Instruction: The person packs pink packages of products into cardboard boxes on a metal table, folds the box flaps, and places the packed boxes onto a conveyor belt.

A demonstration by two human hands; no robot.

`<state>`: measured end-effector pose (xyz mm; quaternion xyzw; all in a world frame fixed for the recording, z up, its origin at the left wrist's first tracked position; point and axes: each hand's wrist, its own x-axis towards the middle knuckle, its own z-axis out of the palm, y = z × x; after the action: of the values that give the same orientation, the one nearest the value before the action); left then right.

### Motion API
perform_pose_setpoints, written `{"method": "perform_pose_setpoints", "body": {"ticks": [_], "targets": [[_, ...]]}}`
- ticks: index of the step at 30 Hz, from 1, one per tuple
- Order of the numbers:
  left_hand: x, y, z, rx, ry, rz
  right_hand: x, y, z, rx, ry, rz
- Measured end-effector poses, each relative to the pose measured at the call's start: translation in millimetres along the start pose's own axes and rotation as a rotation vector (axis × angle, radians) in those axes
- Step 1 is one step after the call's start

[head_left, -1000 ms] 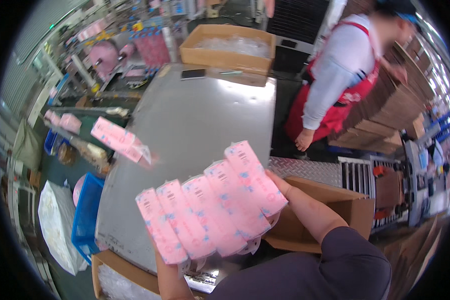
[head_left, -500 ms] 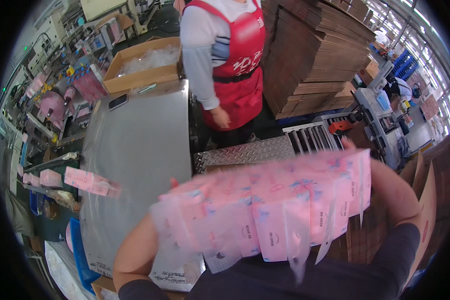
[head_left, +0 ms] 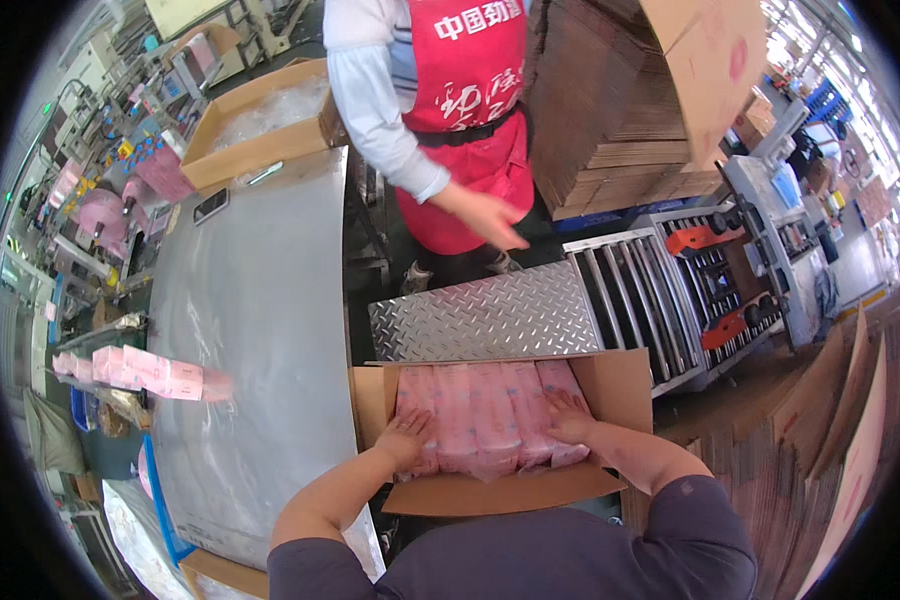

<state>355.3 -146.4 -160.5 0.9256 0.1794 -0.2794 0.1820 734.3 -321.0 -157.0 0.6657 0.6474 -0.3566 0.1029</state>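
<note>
A row of several pink, printed, plastic-wrapped packs (head_left: pixel 490 413) sits inside an open cardboard box (head_left: pixel 505 497) in front of me. My left hand (head_left: pixel 407 437) lies on the left end of the row, its fingers stretched out over the packs. On the right end rests my right hand (head_left: pixel 570 418), fingers spread and pointing away from me. Both hands touch the packs from above without wrapping round them. The box flaps are folded outward. What lies beneath the packs is hidden.
Left stands a metal table (head_left: pixel 260 300) with a phone (head_left: pixel 211 206) and a carton of clear plastic (head_left: pixel 270 125). Pink packs (head_left: pixel 145 372) line its left edge. Beyond the box are a treadplate (head_left: pixel 480 312), a roller conveyor (head_left: pixel 625 300), a co-worker (head_left: pixel 460 140) and stacked cardboard (head_left: pixel 610 130).
The row of pink packs has gone down from my raised arms into the box. My hands now lie on top of it. The co-worker's arm has reached forward, and a cardboard sheet has appeared behind.
</note>
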Motion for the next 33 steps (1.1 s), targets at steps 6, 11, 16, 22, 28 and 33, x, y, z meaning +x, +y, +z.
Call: {"method": "perform_pose_setpoints", "body": {"ticks": [6, 11, 16, 22, 28, 33], "targets": [[23.6, 28.9, 32.9, -0.033, -0.184, -0.065, 0.6, -26.6, 21.9, -0.224, -0.025, -0.265], [21.8, 31.0, 2.7, -0.208, -0.313, -0.025, 13.1, -22.6, 76.1, -0.361, 0.043, -0.265], [-8.1, -11.6, -48.5, -0.870, 0.314, 0.093, 20.6, -45.5, 50.6, -0.260, -0.275, -0.111], [-230.6, -170.0, -137.8, -0.425, 0.998, -1.019, 59.0, -118.8, -29.1, 0.022, -0.019, -0.438], [-212.9, -222.8, -81.0, -0.081, 0.591, -1.036, 118.4, -335.0, -164.2, 0.115, 0.408, -0.627], [-231.8, -204.8, -116.9, -0.490, 1.021, -0.804, 171.1, -438.5, -160.9, -0.311, 0.598, -0.530]]}}
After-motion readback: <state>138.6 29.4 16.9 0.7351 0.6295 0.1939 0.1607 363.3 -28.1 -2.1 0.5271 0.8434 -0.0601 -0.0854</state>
